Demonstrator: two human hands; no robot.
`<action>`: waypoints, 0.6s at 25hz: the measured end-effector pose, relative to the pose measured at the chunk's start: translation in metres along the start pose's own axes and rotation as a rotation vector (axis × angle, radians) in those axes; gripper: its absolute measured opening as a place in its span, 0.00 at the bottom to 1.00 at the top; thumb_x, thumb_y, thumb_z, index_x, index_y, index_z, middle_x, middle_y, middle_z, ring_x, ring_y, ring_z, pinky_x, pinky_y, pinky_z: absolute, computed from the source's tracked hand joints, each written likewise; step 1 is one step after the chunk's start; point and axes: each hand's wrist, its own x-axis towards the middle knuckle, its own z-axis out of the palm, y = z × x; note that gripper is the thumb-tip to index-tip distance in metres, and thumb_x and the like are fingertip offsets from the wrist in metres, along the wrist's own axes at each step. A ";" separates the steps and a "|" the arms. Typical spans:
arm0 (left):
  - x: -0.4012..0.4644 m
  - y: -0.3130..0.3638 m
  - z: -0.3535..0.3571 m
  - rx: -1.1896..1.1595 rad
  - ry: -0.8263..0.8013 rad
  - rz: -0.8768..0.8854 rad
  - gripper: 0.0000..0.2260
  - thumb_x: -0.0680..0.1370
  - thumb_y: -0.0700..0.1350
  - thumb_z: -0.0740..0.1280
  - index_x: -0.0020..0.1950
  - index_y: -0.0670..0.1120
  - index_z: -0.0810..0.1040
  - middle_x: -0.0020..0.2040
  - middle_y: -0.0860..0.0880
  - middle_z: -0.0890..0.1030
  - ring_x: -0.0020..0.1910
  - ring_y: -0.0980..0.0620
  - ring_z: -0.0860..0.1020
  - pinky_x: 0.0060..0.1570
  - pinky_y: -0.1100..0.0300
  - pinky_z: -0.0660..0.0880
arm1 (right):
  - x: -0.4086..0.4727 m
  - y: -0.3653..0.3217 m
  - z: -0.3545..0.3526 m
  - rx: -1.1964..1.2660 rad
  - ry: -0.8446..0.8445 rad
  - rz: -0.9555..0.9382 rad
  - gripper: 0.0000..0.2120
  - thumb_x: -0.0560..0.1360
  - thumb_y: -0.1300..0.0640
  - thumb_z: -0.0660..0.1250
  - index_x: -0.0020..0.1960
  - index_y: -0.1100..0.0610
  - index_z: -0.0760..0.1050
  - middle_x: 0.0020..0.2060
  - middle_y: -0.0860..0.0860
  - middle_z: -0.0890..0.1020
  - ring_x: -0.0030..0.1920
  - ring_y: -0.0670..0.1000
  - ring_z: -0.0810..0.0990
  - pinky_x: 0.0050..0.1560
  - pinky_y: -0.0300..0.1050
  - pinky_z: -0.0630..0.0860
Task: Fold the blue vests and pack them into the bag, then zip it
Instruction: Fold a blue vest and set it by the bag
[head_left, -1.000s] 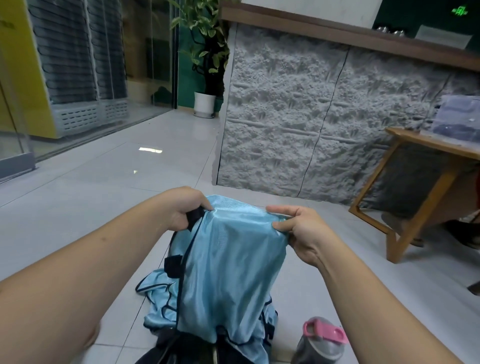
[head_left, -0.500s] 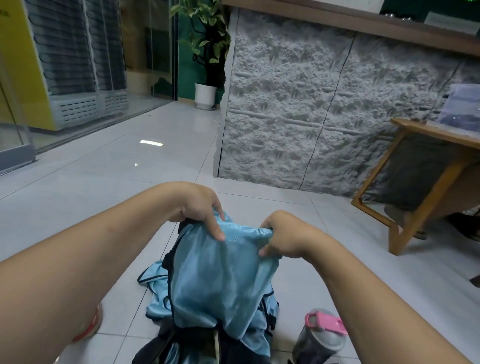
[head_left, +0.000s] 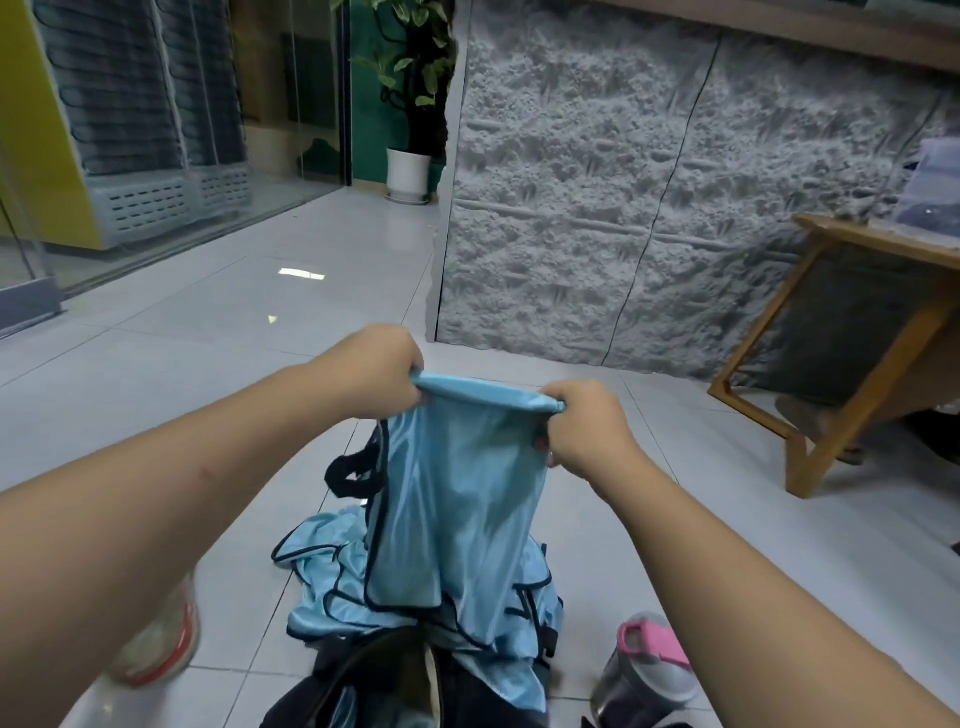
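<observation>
A light blue vest (head_left: 457, 499) with dark trim hangs in the air in front of me, folded along its top edge. My left hand (head_left: 382, 371) grips the left end of that fold and my right hand (head_left: 584, 428) grips the right end. Below it more blue vests (head_left: 332, 571) lie crumpled on the floor. A dark bag (head_left: 363, 675) sits at the bottom of the view with its mouth open, partly covered by the hanging vest.
A bottle with a pink lid (head_left: 649, 665) stands on the tiles at the lower right. A shoe (head_left: 156, 649) shows at the lower left. A wooden table (head_left: 857, 332) stands at the right before a grey stone wall (head_left: 623, 182). A potted plant (head_left: 410, 161) is far back.
Both hands rose and drew apart, pulling the bunched vest taut into a straight folded top edge. The view shifted slightly downward.
</observation>
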 end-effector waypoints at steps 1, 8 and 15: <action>0.004 -0.003 0.001 -0.031 0.106 0.019 0.13 0.74 0.49 0.73 0.33 0.45 0.76 0.38 0.46 0.78 0.38 0.43 0.77 0.36 0.55 0.75 | 0.005 0.001 0.000 0.076 0.057 -0.035 0.23 0.65 0.74 0.55 0.42 0.56 0.83 0.39 0.59 0.85 0.41 0.62 0.85 0.40 0.54 0.85; -0.021 -0.019 0.029 0.023 0.262 0.338 0.11 0.69 0.48 0.73 0.31 0.51 0.72 0.34 0.54 0.76 0.43 0.47 0.74 0.42 0.49 0.76 | -0.010 0.037 0.005 0.056 0.050 -0.175 0.19 0.73 0.72 0.62 0.42 0.52 0.83 0.38 0.45 0.82 0.40 0.48 0.79 0.41 0.44 0.76; -0.088 -0.019 0.129 0.034 -0.586 0.373 0.18 0.74 0.61 0.70 0.39 0.46 0.75 0.36 0.51 0.77 0.35 0.52 0.74 0.36 0.59 0.72 | -0.064 0.103 0.040 -0.063 -0.700 -0.069 0.17 0.69 0.66 0.68 0.27 0.48 0.75 0.30 0.47 0.72 0.33 0.49 0.67 0.38 0.45 0.65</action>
